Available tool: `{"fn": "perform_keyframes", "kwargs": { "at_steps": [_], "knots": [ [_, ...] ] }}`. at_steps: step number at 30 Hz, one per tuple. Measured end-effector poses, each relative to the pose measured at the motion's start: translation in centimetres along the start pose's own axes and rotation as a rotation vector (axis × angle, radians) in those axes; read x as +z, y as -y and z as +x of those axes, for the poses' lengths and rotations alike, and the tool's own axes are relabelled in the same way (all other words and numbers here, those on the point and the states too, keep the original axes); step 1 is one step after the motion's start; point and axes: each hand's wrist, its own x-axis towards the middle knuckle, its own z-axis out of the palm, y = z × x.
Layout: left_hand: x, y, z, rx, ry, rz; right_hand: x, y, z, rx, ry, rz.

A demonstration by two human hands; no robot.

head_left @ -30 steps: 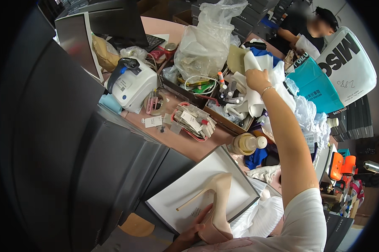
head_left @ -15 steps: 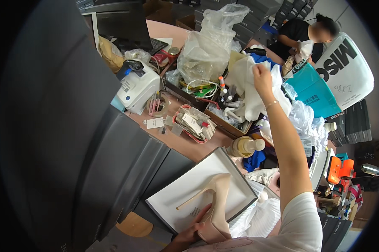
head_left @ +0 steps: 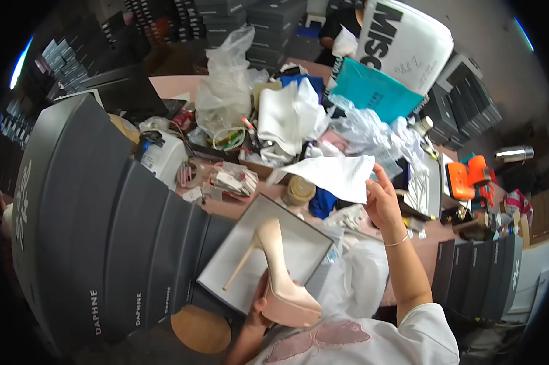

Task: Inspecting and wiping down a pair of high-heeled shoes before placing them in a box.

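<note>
A beige high-heeled platform shoe [head_left: 277, 261] is gripped near its sole by my left hand [head_left: 259, 305], its heel pointing left. Beneath it lies an open shallow grey box with a white inside [head_left: 308, 239]. My right hand [head_left: 384, 204], raised over the table, pinches a thin white sheet [head_left: 342, 176] by its edge; whether it is cloth or paper I cannot tell. The sheet spreads left over a squat jar [head_left: 300, 191]. Farther back, another crumpled white sheet [head_left: 291, 115] lies on the heaped items.
Stacked dark grey shoeboxes [head_left: 113, 243] crowd the left side. A white label printer [head_left: 165, 159], a basket of tags [head_left: 233, 180] and a plastic bag [head_left: 222, 91] occupy the table. A teal bag [head_left: 371, 91] stands behind, and orange tools [head_left: 462, 179] sit right. A co-worker [head_left: 341, 27] is beyond.
My right hand has come back from the far pile toward me, now with a white sheet in its fingers. My left hand still holds the shoe, and the view has shifted.
</note>
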Motion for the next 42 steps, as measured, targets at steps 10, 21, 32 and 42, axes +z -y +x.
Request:
{"fn": "perform_keyframes", "kwargs": {
  "at_steps": [10,21,32,42],
  "knots": [
    [7.1,4.5,0.0,-0.106,0.185,0.251,-9.8,-0.1,-22.3,0.079,-0.262,-0.324],
    [11.2,12.1,-3.3,-0.215,0.091,0.173,-12.2,3.3,-30.1,0.021,0.122,-0.098],
    [9.6,10.8,-3.4,-0.249,-0.016,0.188,-1.9,-0.7,-30.9,-0.471,0.328,-0.967],
    [8.0,8.5,-4.1,-0.318,0.007,0.198,-0.1,-1.5,-30.3,-0.305,0.216,-1.048]
  ]
}}
